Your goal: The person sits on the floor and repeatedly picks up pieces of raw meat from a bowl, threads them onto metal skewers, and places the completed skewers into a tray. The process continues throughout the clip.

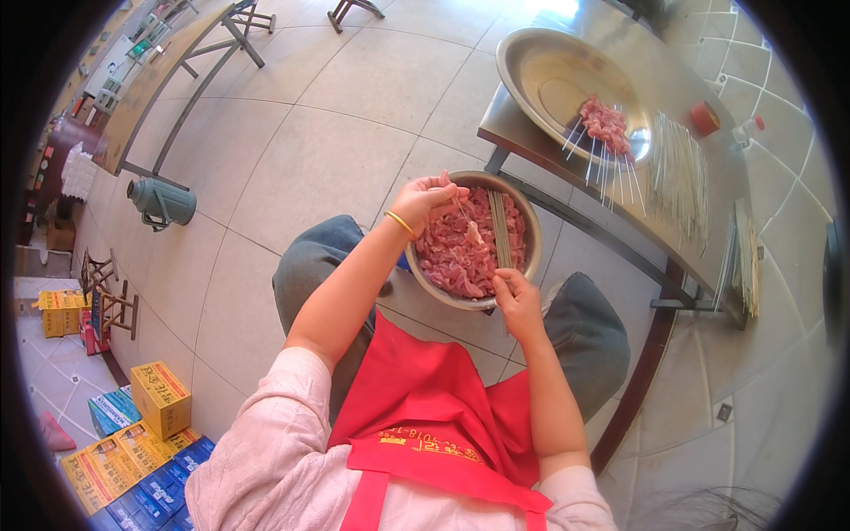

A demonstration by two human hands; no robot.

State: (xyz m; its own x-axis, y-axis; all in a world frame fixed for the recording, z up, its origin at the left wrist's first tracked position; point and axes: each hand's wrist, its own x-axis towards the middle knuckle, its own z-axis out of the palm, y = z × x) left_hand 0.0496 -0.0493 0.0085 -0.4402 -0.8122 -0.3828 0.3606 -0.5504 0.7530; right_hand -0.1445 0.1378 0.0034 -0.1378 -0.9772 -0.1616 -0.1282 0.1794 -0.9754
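Note:
A metal basin (535, 255) full of cut raw meat (448, 255) stands between my knees. On the meat lies a bundle of thin skewers (499, 229). My left hand (428, 202) is over the basin's left side, fingers pinched on a bit of raw meat, which they partly hide. My right hand (518, 299) is at the near right rim, thumb and fingers closed on a thin skewer whose lower end shows beneath the hand. A pale piece of meat (473, 233) appears to sit on this skewer, between my hands.
On the metal table (690, 265) at right, a wide basin (531, 79) holds skewered meat (604, 126). Loose skewers (677, 179) and a red tape roll (704, 118) lie beside it. A thermos flask (163, 202) stands on the floor at left; cartons (159, 398) are stacked lower left.

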